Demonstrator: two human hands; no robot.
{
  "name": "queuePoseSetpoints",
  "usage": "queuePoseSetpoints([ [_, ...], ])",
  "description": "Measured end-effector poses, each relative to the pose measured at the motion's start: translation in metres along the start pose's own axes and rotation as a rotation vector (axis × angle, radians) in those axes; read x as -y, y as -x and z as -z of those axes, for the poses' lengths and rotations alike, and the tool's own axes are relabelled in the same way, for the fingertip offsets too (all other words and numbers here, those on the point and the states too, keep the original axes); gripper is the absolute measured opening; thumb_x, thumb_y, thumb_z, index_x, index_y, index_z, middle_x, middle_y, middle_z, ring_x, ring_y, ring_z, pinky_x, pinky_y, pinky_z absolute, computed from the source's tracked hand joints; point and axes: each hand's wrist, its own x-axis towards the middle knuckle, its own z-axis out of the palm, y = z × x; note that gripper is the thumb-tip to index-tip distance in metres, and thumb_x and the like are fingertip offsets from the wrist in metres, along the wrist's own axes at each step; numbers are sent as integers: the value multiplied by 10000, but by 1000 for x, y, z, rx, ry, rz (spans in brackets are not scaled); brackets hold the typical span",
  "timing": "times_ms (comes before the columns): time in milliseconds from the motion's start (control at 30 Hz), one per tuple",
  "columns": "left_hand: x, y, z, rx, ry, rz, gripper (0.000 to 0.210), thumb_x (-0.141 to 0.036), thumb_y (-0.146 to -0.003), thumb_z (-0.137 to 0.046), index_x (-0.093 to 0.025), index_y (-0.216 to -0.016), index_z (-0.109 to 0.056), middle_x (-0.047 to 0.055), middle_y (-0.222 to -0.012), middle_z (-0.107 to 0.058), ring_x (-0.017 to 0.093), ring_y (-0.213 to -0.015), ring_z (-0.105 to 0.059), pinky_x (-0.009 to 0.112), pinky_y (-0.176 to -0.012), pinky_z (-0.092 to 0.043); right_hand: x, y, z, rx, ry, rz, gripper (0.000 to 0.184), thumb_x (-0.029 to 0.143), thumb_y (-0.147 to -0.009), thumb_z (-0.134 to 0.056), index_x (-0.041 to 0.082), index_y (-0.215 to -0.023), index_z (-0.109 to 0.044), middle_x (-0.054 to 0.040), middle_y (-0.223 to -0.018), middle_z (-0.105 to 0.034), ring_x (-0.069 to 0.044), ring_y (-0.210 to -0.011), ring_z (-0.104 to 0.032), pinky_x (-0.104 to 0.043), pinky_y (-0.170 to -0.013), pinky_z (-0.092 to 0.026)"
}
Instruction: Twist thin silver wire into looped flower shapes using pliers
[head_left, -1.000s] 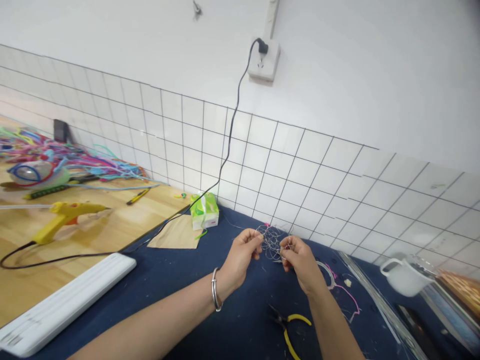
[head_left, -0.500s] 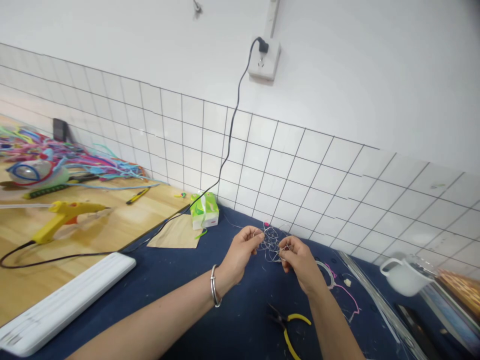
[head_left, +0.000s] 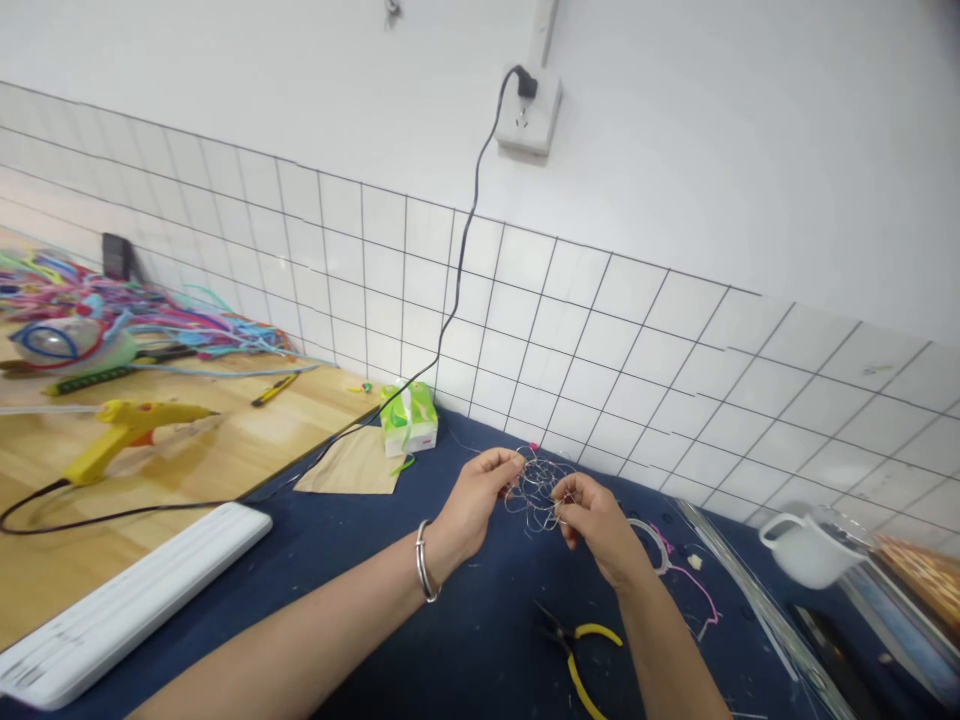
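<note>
A looped silver wire piece [head_left: 538,485] is held above the dark blue mat [head_left: 420,610], its thin wire bent into several round, petal-like loops. My left hand [head_left: 486,485] pinches its left edge between thumb and fingers, and a silver bangle sits on that wrist. On the right edge, my right hand [head_left: 589,510] grips the wire with thumb and forefinger. Below the hands, pliers [head_left: 574,645] with yellow handles lie with their handles spread. Parts of the loops are hidden behind my fingers.
Left lie a yellow glue gun [head_left: 124,430], a white power strip [head_left: 142,600] and colourful pipe cleaners [head_left: 187,320]. A tissue pack [head_left: 409,418] stands by the tiled wall. On the right are a tape roll [head_left: 651,540], wire lengths [head_left: 739,580] and a white mug [head_left: 810,550].
The wire piece has turned a little, so its round loops show more openly. My left hand has shifted slightly left and my right fingers have moved slightly left along the wire.
</note>
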Motion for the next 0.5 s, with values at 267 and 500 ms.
queuePoseSetpoints([
  [267,-8,-1,2,57,-29,-31,228,-162,-679,-627,-184,-903,-593,8,-819,-583,104,-677,-510,214,-603,-394,3,0,-1,19,-15,-18,114,199,-677,-524,189,-790,-507,74,-500,-457,-79,-406,-432,-186,-382,-371],
  [500,-15,-1,1,194,-202,-75,309,-107,-660,-618,-192,-957,-619,57,-939,-610,177,-855,-542,275,-733,-422,6,2,-2,56,-2,-31,126,183,-676,-515,191,-802,-518,80,-477,-443,-75,-395,-426,-175,-371,-357],
])
